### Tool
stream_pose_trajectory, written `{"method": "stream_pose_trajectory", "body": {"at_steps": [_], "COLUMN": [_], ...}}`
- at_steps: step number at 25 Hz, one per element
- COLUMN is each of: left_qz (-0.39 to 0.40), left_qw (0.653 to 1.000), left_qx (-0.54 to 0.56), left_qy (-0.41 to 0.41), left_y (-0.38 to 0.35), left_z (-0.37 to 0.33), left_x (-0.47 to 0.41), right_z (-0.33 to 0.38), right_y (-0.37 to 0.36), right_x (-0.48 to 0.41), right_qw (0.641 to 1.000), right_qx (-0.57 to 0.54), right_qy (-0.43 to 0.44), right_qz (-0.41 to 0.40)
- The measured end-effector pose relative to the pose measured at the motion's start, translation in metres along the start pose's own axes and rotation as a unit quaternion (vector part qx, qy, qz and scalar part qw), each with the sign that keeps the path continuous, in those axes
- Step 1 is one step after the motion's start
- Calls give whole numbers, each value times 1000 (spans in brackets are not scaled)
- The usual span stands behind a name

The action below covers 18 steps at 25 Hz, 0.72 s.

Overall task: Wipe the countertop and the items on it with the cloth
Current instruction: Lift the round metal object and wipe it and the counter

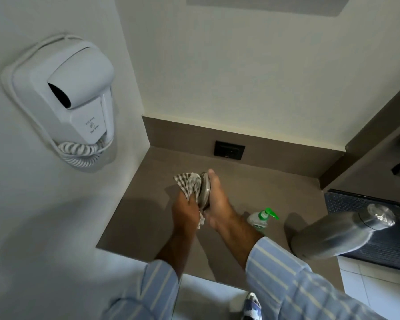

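Above the brown countertop my right hand holds a small round grey dish upright on its edge, fingers curled round its rim. My left hand grips a checked grey-and-white cloth and presses it against the dish's left face. Part of the cloth hangs below my left palm. Both hands are close together near the middle of the counter.
A green-pump soap bottle stands just right of my right wrist. A steel bottle stands further right beside a dark ribbed tray. A black socket sits in the backsplash. A white hair dryer hangs on the left wall.
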<state>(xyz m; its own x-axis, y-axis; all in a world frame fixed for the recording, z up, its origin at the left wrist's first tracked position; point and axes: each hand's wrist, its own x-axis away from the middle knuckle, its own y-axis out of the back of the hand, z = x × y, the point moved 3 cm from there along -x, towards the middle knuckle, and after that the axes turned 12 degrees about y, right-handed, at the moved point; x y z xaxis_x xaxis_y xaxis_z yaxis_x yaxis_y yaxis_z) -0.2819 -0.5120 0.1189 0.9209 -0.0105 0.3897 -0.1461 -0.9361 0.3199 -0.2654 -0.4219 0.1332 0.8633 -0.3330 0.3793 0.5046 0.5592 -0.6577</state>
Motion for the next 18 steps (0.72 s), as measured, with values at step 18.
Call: {"method": "stream_pose_trajectory", "body": {"at_steps": [18], "left_qz": [35], "left_qw": [994], "left_qx": [75], "left_qy": [-68], "left_y": [-7], "left_z": [-52], "left_x": [27], "right_z": [25], "right_y": [-10], "right_x": [11], "right_qw": [984], "right_qx": [163], "right_qy": [72], "right_qz": [-23]}}
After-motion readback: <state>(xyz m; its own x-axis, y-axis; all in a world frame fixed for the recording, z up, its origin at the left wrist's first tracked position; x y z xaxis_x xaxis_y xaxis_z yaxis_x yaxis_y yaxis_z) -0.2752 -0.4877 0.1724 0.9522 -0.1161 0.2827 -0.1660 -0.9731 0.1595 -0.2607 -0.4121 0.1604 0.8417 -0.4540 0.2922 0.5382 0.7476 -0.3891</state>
